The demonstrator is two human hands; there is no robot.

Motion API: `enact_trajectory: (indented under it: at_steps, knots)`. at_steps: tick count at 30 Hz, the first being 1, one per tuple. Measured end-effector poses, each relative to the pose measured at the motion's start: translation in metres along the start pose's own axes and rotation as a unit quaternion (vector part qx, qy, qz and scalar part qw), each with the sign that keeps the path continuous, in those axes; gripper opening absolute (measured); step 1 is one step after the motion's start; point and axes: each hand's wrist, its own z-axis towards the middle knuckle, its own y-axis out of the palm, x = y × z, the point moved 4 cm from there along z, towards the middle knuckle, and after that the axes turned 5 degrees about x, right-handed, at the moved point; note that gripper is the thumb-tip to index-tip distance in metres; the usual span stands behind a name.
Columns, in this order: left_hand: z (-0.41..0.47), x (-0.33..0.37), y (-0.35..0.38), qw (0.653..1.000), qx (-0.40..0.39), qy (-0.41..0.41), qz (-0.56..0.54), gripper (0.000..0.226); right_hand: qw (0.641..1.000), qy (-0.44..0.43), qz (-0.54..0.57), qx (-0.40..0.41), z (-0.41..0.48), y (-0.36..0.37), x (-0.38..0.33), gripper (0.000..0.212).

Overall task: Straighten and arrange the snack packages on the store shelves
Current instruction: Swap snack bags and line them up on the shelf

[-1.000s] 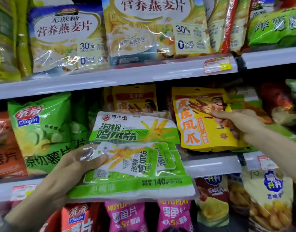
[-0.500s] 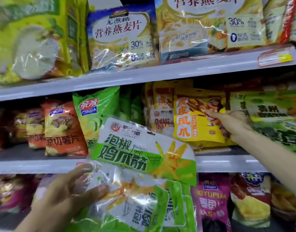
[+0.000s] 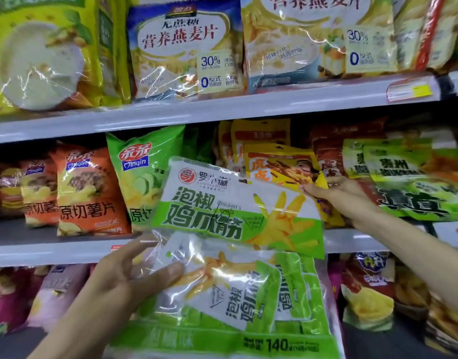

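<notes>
The left hand [image 3: 134, 278] has lifted the green pack [image 3: 209, 213] off the middle shelf [image 3: 41, 251] and grips it, thumb across the front, upright in the air before the chip bags. This frees its slot for tidying. The right hand [image 3: 344, 195] stays on the yellow pack [image 3: 282, 167] standing on that shelf. Its fingers touch the pack, but I cannot tell whether they pinch it. The yellow pack probably gets straightened first, then the green one goes back.

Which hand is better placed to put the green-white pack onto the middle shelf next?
Left. The left hand already grips the green-white pack, thumb on its front; the right hand is busy holding the yellow pack on the middle shelf.
</notes>
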Motion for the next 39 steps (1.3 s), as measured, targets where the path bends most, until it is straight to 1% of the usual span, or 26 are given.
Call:
enact_trajectory:
  at_steps: [1,2,4,5,6,7,9,10,11,13,15,18,19,20,21,22,23,24,26,27,29,30,34,37,39]
  knots:
    - [0.002,-0.001,0.003,1.0,0.003,-0.002,-0.01,0.053,1.0,-0.003,-0.003,0.004,-0.003,-0.004,0.0,0.032]
    - [0.006,-0.004,0.008,0.999,-0.006,-0.003,-0.035,0.056,1.0,-0.001,-0.013,0.021,-0.007,-0.01,0.0,0.033]
    - [0.013,0.002,0.027,0.996,-0.035,-0.003,-0.085,0.061,0.995,-0.003,-0.062,0.074,-0.012,-0.026,0.007,0.043]
    - [0.018,0.006,0.037,0.994,-0.04,-0.009,-0.104,0.062,0.993,-0.01,-0.068,0.096,-0.016,-0.034,0.007,0.041]
    - [0.025,0.005,0.045,0.992,-0.047,-0.018,-0.118,0.061,0.992,-0.007,-0.054,0.117,-0.022,-0.042,0.006,0.035]
    - [0.032,0.006,0.055,0.99,-0.058,-0.025,-0.125,0.056,0.992,-0.001,-0.011,0.125,-0.026,-0.05,0.006,0.031]
    - [0.047,0.008,0.077,0.985,-0.072,-0.028,-0.156,0.04,0.99,0.034,0.075,0.112,-0.038,-0.063,0.006,0.03]
    - [0.054,0.01,0.088,0.982,-0.075,-0.025,-0.172,0.036,0.99,0.047,0.095,0.09,-0.047,-0.068,0.002,0.034]
    - [0.061,0.013,0.099,0.981,-0.075,-0.022,-0.18,0.039,0.991,0.054,0.101,0.068,-0.053,-0.075,0.002,0.039]
    - [0.072,0.023,0.125,0.98,-0.073,-0.008,-0.187,0.047,0.994,0.061,0.08,0.04,-0.065,-0.09,0.0,0.044]
    - [0.084,0.034,0.149,0.978,-0.067,0.004,-0.197,0.044,0.998,0.044,0.041,0.017,-0.073,-0.102,-0.001,0.046]
    - [0.096,0.051,0.186,0.977,-0.066,0.015,-0.202,0.051,0.999,0.003,-0.001,0.036,-0.072,-0.124,-0.006,0.054]
    - [0.1,0.057,0.199,0.977,-0.068,0.019,-0.201,0.054,0.999,-0.01,-0.016,0.035,-0.069,-0.132,-0.006,0.061]
    - [0.103,0.063,0.212,0.978,-0.065,0.016,-0.199,0.064,0.999,-0.02,-0.03,0.041,-0.065,-0.141,-0.005,0.066]
    - [0.107,0.067,0.225,0.979,-0.062,0.011,-0.195,0.075,0.998,-0.032,-0.032,0.045,-0.059,-0.153,-0.002,0.068]
    - [0.111,0.07,0.238,0.978,-0.062,0.011,-0.197,0.079,0.997,-0.039,-0.031,0.057,-0.054,-0.165,-0.001,0.066]
    - [0.114,0.075,0.252,0.978,-0.068,0.01,-0.197,0.072,0.997,-0.041,-0.027,0.066,-0.046,-0.18,0.003,0.066]
    - [0.115,0.08,0.267,0.978,-0.077,0.009,-0.196,0.062,0.996,-0.036,-0.029,0.075,-0.038,-0.194,0.008,0.07]
    - [0.121,0.087,0.295,0.979,-0.092,0.003,-0.18,0.055,0.995,-0.036,-0.045,0.085,-0.02,-0.219,0.016,0.081]
    - [0.121,0.092,0.31,0.98,-0.098,0.004,-0.171,0.048,0.994,-0.041,-0.059,0.079,-0.011,-0.232,0.02,0.078]
    - [0.126,0.098,0.338,0.983,-0.103,-0.003,-0.153,0.037,0.992,-0.056,-0.088,0.076,0.007,-0.256,0.027,0.061]
    - [0.126,0.103,0.352,0.983,-0.103,-0.012,-0.151,0.037,0.989,-0.057,-0.1,0.09,0.016,-0.268,0.031,0.058]
    - [0.131,0.113,0.403,0.99,-0.09,-0.029,-0.108,0.049,0.984,-0.041,-0.131,0.113,0.053,-0.31,0.059,0.066]
    - [0.139,0.115,0.431,0.994,-0.083,-0.032,-0.057,0.059,0.976,-0.04,-0.179,0.119,0.071,-0.322,0.079,0.068]
    - [0.143,0.114,0.443,0.996,-0.071,-0.036,-0.042,0.065,0.968,-0.047,-0.207,0.135,0.074,-0.326,0.085,0.066]
